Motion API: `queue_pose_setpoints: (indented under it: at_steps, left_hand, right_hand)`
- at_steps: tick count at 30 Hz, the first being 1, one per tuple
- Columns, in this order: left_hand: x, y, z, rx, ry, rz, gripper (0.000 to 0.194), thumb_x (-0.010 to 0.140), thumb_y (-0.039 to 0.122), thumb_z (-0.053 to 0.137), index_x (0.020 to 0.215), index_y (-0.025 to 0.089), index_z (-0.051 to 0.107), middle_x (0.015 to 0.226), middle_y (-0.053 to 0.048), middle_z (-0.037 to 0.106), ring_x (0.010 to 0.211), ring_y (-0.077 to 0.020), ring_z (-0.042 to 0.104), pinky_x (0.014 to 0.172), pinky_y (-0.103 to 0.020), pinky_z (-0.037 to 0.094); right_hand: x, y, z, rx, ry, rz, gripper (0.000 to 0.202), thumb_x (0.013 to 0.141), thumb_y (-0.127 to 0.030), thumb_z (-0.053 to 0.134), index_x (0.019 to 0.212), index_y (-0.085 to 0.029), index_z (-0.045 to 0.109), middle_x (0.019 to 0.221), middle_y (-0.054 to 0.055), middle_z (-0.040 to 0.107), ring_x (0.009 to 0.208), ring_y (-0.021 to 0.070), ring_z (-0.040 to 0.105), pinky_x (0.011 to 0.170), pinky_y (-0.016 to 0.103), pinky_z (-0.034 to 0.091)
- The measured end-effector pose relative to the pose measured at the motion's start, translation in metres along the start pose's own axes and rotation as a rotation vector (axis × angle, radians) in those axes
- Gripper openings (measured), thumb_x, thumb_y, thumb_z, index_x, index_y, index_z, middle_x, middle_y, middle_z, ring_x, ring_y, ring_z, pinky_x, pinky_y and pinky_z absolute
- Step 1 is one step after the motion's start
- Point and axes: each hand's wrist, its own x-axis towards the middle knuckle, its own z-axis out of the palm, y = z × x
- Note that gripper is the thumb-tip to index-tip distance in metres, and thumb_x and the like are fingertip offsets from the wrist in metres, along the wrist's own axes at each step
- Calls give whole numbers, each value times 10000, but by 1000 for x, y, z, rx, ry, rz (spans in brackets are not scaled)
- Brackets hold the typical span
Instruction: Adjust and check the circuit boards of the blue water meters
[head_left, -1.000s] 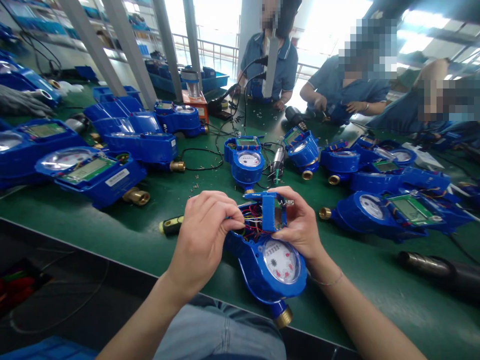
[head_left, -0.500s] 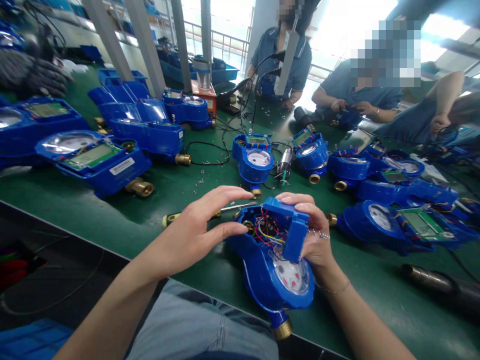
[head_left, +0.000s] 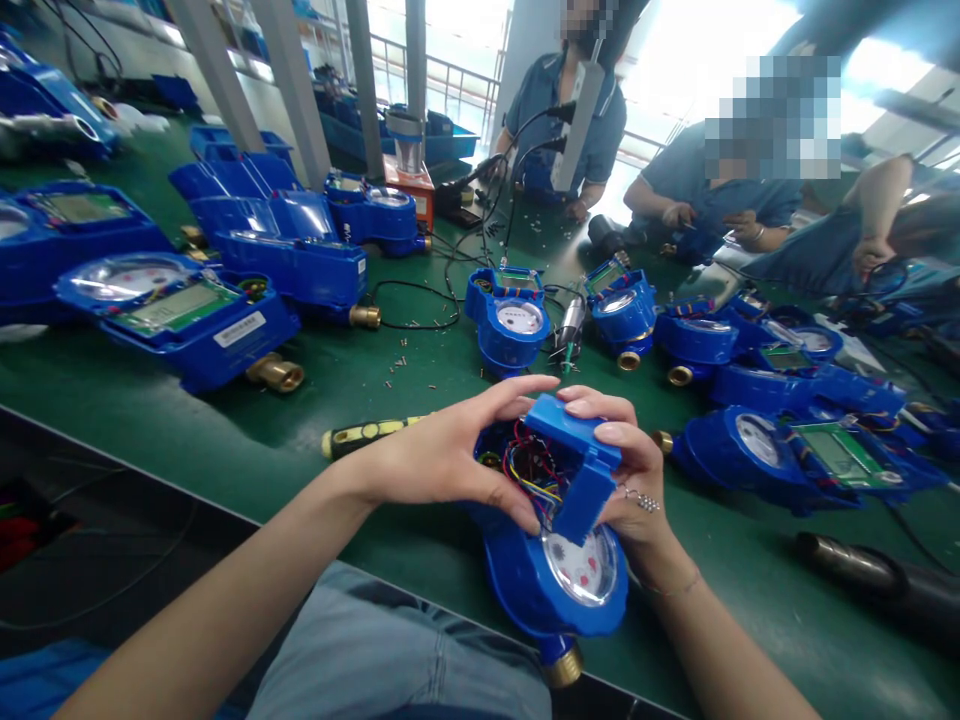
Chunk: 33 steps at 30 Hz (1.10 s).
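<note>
A blue water meter (head_left: 517,580) lies in front of me at the table's near edge, its round dial facing up and a brass threaded end toward me. Its wiring compartment is uncovered, showing red, yellow and blue wires (head_left: 529,470). My right hand (head_left: 637,470) grips a blue plastic housing piece (head_left: 585,500), tilted over the compartment and partly over the dial. At the compartment's left side is my left hand (head_left: 450,455), thumb and fingers apart, the thumb close to the wires. Behind that hand lies a screwdriver with a yellow-and-black handle (head_left: 367,436).
More blue meters stand left (head_left: 187,325), ahead (head_left: 514,325) and right (head_left: 765,450). A power screwdriver (head_left: 571,325), loose screws (head_left: 401,360) and cables lie beyond my hands. A dark cylindrical tool (head_left: 862,570) lies at right. Co-workers (head_left: 720,200) sit across the table.
My left hand has moved right, over the meter's compartment, its thumb now closer to the wires and housing piece. My right hand still holds the piece, tilted slightly differently.
</note>
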Motion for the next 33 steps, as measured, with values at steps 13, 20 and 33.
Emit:
queue_pose_setpoints:
  at_steps: [13, 20, 33]
  left_hand:
    - [-34, 10, 21, 670, 95, 139, 327, 951, 273, 553, 1276, 241, 575, 1315, -76, 637, 1338, -228, 474, 1126, -457, 368]
    - [-57, 14, 33, 911, 113, 144, 308, 994, 246, 468, 1301, 218, 464, 1332, -46, 625, 1337, -188, 464, 1174, -444, 216]
    - [-68, 17, 25, 693, 360, 121, 239, 935, 155, 577, 1163, 221, 607, 1208, 16, 666, 1263, -107, 500, 1138, -240, 332]
  right_hand:
    - [-4, 3, 2, 125, 50, 202, 670, 540, -429, 937, 1154, -354, 682, 1225, 37, 636, 1309, 376, 508, 1123, 615, 369]
    - [-1, -10, 11, 168, -33, 470, 717, 562, -331, 944, 1218, -278, 660, 1319, 91, 622, 1277, 338, 544, 1135, 530, 386]
    - [3, -21, 16, 149, -105, 353, 699, 561, -459, 900, 1202, -277, 688, 1246, 74, 630, 1208, 290, 586, 1107, 462, 438]
